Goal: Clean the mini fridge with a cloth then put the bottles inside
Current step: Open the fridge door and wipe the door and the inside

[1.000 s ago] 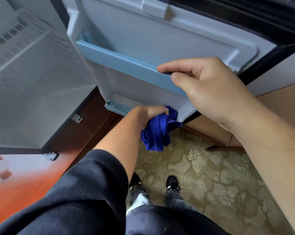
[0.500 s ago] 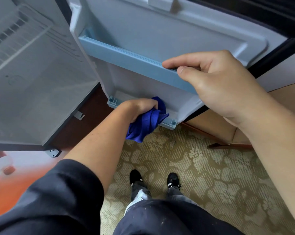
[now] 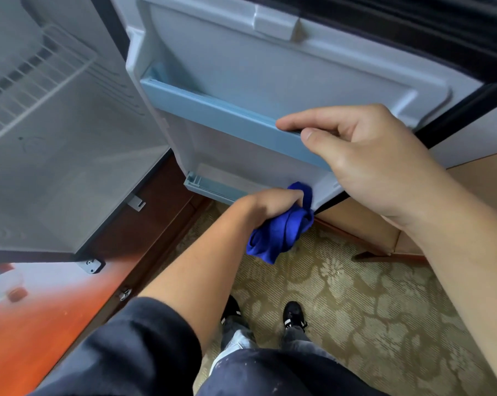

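1. Clutching cloth (image 3: 278,235) in left hand (image 3: 270,204), wiping door (image 3: 270,67) along bottom shelf (image 3: 213,188), at its 4 o'clock end.
2. Pinching upper rail (image 3: 213,110) with right hand (image 3: 370,164), 1 o'clock from cloth.
3. Facing shelf length running toward 10 o'clock.

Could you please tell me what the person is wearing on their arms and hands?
The left hand and right hand are bare, with no gloves, rings or watch visible. A dark sleeve covers the left upper arm; the right forearm shows no sleeve.

Your left hand (image 3: 273,204) grips blue cloth (image 3: 281,232) against lower door shelf (image 3: 213,188); your right hand (image 3: 364,164) holds upper door rail (image 3: 213,110).
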Available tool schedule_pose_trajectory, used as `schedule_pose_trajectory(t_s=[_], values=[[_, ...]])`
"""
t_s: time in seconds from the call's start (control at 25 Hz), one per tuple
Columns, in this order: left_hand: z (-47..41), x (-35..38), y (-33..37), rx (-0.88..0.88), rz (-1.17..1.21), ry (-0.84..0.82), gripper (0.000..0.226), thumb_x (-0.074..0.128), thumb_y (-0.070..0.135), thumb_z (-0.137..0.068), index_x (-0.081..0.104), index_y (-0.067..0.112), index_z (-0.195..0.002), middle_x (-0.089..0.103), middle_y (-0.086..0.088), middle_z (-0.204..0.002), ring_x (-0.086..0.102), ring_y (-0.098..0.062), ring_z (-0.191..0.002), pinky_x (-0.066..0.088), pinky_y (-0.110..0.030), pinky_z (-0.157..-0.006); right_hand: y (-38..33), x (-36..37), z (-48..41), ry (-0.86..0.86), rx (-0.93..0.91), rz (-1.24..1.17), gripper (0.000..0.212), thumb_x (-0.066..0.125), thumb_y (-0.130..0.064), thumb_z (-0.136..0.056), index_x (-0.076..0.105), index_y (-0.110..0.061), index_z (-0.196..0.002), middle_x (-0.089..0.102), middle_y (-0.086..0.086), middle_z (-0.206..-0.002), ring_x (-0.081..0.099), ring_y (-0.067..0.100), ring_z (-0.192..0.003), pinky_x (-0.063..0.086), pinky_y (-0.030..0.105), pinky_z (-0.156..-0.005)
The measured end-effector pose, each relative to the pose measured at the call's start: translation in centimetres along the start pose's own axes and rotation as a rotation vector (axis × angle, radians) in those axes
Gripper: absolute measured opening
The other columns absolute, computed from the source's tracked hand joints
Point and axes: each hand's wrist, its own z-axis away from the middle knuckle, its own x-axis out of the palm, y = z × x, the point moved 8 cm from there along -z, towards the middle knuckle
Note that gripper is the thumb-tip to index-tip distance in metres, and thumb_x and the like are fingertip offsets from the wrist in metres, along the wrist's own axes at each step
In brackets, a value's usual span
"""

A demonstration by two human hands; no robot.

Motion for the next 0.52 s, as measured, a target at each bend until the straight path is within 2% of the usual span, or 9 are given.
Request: schedule_pose_trajectory(t_s=[0.04, 0.12, 0.16, 0.28, 0.4, 0.52], values=[[0.8, 0.0, 0.6, 0.072, 0.019, 0.033, 0.019, 0.057, 0.033, -0.067, 0.064, 0.016, -0.074, 0.066, -0.013, -0.074, 0.058, -0.026, -0.072, 0.049, -0.039, -0.074, 0.0, 0.0, 0.0, -0.002, 0.002, 0.001, 0.031, 0.054, -0.022, -0.103, 0.077, -0.04, -0.113, 0.072, -0.032, -0.11, 0.063, -0.013, -0.11, 0.045, 0.013, -0.097], [3.0, 0.5, 1.8, 0.206, 0.07, 0.098, 0.015, 0.054, 0.03, -0.077, 0.059, 0.021, -0.066, 0.061, -0.005, -0.067, 0.053, -0.023, -0.066, 0.046, -0.036, -0.072, 0.0, -0.3, -0.2, 0.002, -0.005, 0.001, 0.032, 0.053, -0.022, -0.103, 0.077, -0.04, -0.114, 0.073, -0.031, -0.109, 0.067, -0.005, -0.105, 0.049, 0.019, -0.097], [4.5, 0.8, 2.4, 0.26, 0.102, 0.125, 0.016, 0.054, 0.028, -0.081, 0.058, 0.021, -0.067, 0.059, -0.004, -0.067, 0.052, -0.021, -0.065, 0.045, -0.035, -0.071, 0.0, -0.4, -0.3, -0.007, -0.009, -0.01, 0.032, 0.052, -0.021, -0.103, 0.077, -0.04, -0.114, 0.073, -0.03, -0.11, 0.066, -0.007, -0.106, 0.05, 0.021, -0.096], [8.2, 1.7, 4.0, 0.428, 0.166, 0.185, 0.012, 0.053, 0.021, -0.088, 0.055, 0.017, -0.077, 0.055, -0.002, -0.07, 0.048, -0.018, -0.066, 0.041, -0.034, -0.07, 0.2, -0.3, -0.5, -0.074, 0.01, -0.106, 0.033, 0.051, -0.018, -0.105, 0.078, -0.037, -0.114, 0.072, -0.03, -0.111, 0.061, -0.017, -0.107, 0.045, 0.016, -0.082], [10.6, 2.4, 4.9, 0.536, 0.246, 0.244, 0.008, 0.052, 0.016, -0.087, 0.056, 0.013, -0.082, 0.053, -0.002, -0.071, 0.047, -0.016, -0.066, 0.039, -0.034, -0.069, 0.5, 0.0, -0.8, -0.145, 0.005, -0.193, 0.033, 0.051, -0.016, -0.104, 0.079, -0.032, -0.111, 0.074, -0.021, -0.114, 0.062, -0.011, -0.113, 0.042, 0.019, -0.101], [10.1, 2.7, 4.6, 0.476, 0.174, 0.352, 0.011, 0.05, 0.014, -0.09, 0.055, 0.015, -0.08, 0.054, -0.003, -0.072, 0.047, -0.015, -0.066, 0.041, -0.032, -0.068, 1.1, 0.1, -1.3, -0.155, -0.007, -0.16, 0.034, 0.049, -0.02, -0.103, 0.078, -0.038, -0.109, 0.075, -0.011, -0.119, 0.062, -0.001, -0.121, 0.042, 0.022, -0.106]])
